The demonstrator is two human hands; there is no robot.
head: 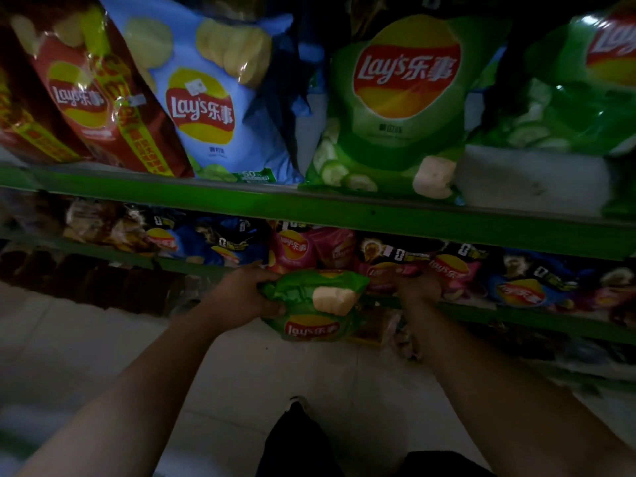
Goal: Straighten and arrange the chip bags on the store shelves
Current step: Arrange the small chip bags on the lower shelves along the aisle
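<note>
Below upper shelf (309, 215), left grip (241, 297) clutches green bag (309, 304) (crumpled).

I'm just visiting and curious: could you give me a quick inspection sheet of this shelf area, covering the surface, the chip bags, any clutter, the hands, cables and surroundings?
Surface: upper green shelf has a bare white patch right of centre; lower shelf is packed.
Job's things: small green bag held in front of the lower shelf, logo toward the camera; big green bag, blue bag and red bag lean on the upper shelf.
Clutter: small pink bags and blue ones jumbled on the lower shelf.
Hands: left hand has its fingers closed on the small green bag; right hand reaches among the pink bags, grip unclear.
Cables: nothing seen.
Surroundings: pale tiled floor, dim light.
</note>
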